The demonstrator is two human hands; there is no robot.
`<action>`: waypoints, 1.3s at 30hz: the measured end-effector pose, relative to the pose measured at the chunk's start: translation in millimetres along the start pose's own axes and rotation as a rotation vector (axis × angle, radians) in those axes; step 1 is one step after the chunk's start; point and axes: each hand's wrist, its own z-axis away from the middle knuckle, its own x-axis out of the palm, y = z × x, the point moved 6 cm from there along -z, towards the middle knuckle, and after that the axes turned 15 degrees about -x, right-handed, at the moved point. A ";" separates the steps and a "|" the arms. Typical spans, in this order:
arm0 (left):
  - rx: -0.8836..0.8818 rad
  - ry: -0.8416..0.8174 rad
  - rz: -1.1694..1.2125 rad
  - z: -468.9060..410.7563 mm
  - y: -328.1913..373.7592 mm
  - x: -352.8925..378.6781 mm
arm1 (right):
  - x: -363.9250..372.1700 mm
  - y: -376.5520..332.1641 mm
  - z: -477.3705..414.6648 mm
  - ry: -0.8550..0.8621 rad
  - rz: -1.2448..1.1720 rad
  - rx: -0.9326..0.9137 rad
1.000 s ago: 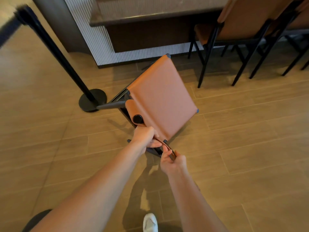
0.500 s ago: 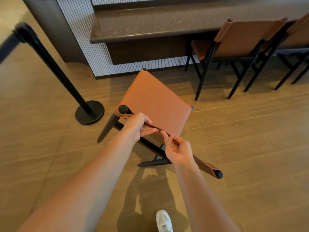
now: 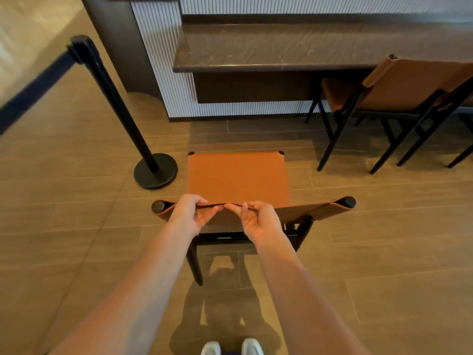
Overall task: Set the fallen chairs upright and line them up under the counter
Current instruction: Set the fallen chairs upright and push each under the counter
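An orange leather chair (image 3: 236, 175) with a black frame stands upright on the floor right in front of me, its seat facing the dark counter (image 3: 281, 49). My left hand (image 3: 190, 213) and my right hand (image 3: 258, 220) both grip the top edge of its backrest near the middle, fingers curled over the leather. The chair is apart from the counter, with floor between them. A second matching chair (image 3: 409, 85) stands upright at the right, tucked partly under the counter.
A black stanchion post (image 3: 120, 116) with a round base (image 3: 155, 170) stands just left of the chair, a dark belt running off to the left. More chair legs (image 3: 463, 155) show at the far right edge. My white shoes (image 3: 230, 348) are at the bottom.
The chair has swung from lying tilted on the floor to standing upright and square to the counter. Both hands stayed on the backrest and rose with it.
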 end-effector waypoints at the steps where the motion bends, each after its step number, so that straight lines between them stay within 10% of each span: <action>1: -0.027 -0.017 0.031 -3.2 -3.3 -5.5 | -0.9 4.9 -0.9 0.004 0.036 -0.003; 20: -0.179 -0.226 0.076 -17.8 -26.4 -28.9 | -32.3 16.8 -4.8 0.081 0.370 -0.024; 39: -0.193 -0.009 0.120 -30.1 -45.1 -14.1 | -78.1 -65.0 -21.4 0.280 0.360 -0.037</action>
